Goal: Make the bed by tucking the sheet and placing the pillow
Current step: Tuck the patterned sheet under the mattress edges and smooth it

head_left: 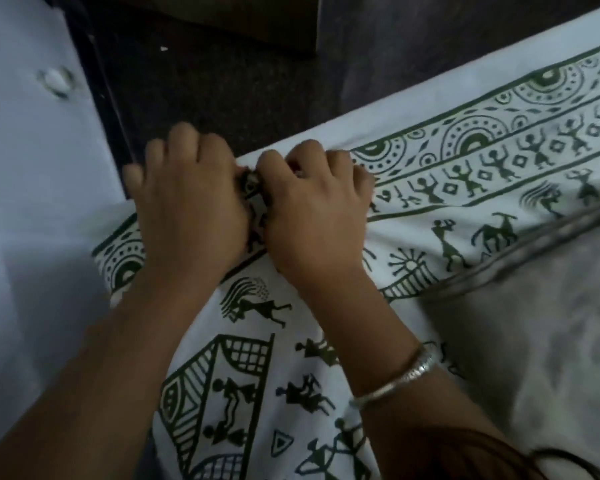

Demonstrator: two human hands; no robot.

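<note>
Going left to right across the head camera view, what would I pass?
White panel with round knob → left hand → right hand, both gripping the printed sheet at its edge → grey pillow, lower right. The sheet spans most of the width, so it gets no slot.

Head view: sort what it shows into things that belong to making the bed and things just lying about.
Belongs to the job: printed sheet, gripped at its edge by the left hand and right hand; grey pillow lying on it.
Just about: white cabinet door with its knob; dark floor; bangle on the right wrist.
</note>
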